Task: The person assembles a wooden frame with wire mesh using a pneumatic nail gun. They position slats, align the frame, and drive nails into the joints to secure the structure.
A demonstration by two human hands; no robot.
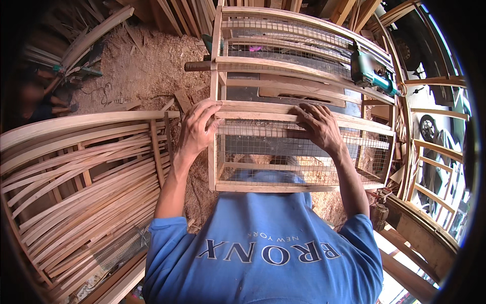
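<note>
A wooden frame (298, 188) covered with wire mesh (268, 147) stands in front of my body, made of pale strips. My left hand (199, 124) grips its left corner, with the fingers bent over the end of a strip and the thumb against the inner side. Farther right along the same wooden rail (258, 112), my right hand (319, 126) curls its fingers over the top edge. A green and black nail gun (372, 76) lies on the slats at the far right. From the far left side juts a dark brown rod-like piece (198, 66).
Stacked slatted wooden panels (86, 192) fill the left side. Wood shavings (147, 76) cover the floor. A person (45, 96) sits at far left near a green tool (88, 71). Long boards and ladder-like frames (435, 152) stand on the right, near a wheel (428, 127).
</note>
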